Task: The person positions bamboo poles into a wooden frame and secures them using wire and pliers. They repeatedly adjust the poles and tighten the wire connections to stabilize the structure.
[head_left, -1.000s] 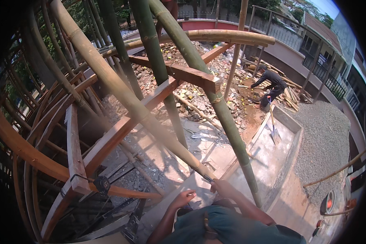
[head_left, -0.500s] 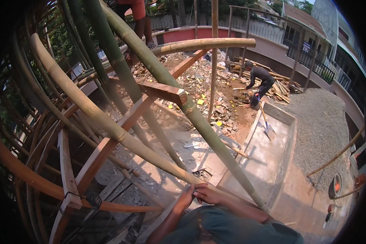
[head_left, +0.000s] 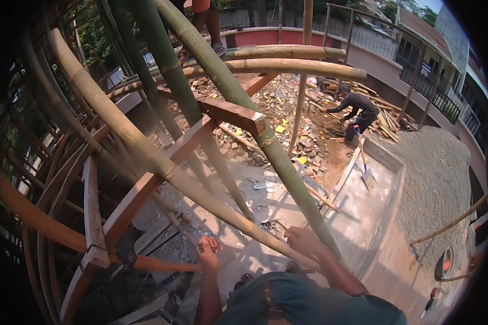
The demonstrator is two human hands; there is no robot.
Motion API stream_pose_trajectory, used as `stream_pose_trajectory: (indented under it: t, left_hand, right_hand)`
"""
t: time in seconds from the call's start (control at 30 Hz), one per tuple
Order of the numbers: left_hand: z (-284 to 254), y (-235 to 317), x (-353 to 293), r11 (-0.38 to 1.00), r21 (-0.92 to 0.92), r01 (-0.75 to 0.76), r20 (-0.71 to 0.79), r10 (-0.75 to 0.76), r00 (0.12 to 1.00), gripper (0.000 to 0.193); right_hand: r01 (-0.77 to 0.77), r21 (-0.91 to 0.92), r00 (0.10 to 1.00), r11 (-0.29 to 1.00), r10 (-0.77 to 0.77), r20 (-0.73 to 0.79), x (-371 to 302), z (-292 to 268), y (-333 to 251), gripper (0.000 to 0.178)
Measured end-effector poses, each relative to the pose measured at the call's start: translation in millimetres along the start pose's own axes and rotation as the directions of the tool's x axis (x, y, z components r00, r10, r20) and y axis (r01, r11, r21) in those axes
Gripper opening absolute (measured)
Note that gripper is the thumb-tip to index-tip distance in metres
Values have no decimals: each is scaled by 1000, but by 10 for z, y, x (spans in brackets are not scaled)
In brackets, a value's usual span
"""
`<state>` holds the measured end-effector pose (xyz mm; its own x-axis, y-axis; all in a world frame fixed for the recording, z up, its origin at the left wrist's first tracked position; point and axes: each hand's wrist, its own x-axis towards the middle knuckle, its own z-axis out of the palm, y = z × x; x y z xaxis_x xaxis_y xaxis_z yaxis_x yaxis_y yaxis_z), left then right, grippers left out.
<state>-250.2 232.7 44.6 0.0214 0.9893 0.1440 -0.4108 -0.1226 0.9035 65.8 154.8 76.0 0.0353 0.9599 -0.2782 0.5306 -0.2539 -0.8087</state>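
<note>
From here I see the person's left hand [head_left: 209,247] curled closed; whether it grips anything, I can't make out. The right hand [head_left: 303,241] is bent just beside a long, pale tan bamboo pole [head_left: 211,202], its grip unclear to me. That pole slants down from upper left, crossing a reddish-brown square timber beam [head_left: 185,142]. Beyond stands a thick green bamboo pole [head_left: 288,176]; farther off, a dark-clothed co-worker [head_left: 359,110] bends beside broken rubble [head_left: 287,114].

The bamboo pole [head_left: 173,174] looks smooth, the gravel [head_left: 436,189] rough.
</note>
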Motion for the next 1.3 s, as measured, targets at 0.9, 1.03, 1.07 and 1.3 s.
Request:
stream_pose_trajectory:
  t: [0.9, 1.03, 1.07, 1.3]
  left_hand:
    - [-425, 1832, 2074, -19, 936, 352, -253, 657, 710, 25]
    - [-311, 1804, 2102, -13, 934, 356, -259, 661, 704, 27]
    - [-322, 1788, 2075, -16, 925, 378, -273, 665, 695, 28]
    - [-432, 1788, 2076, -20, 932, 362, -247, 696, 674, 31]
  right_hand:
    - [-377, -802, 793, 463, -285, -538, 3343, -4444, -1961, 110]
    - [-174, -780, 928, 601, -164, -334, 3802, -4900, -1390, 96]
    - [-147, -792, 952, 592, -131, -275, 3852, -4884, -1393, 89]
    - [34, -790, 898, 612, -366, -245, 3502, -4681, -1398, 67]
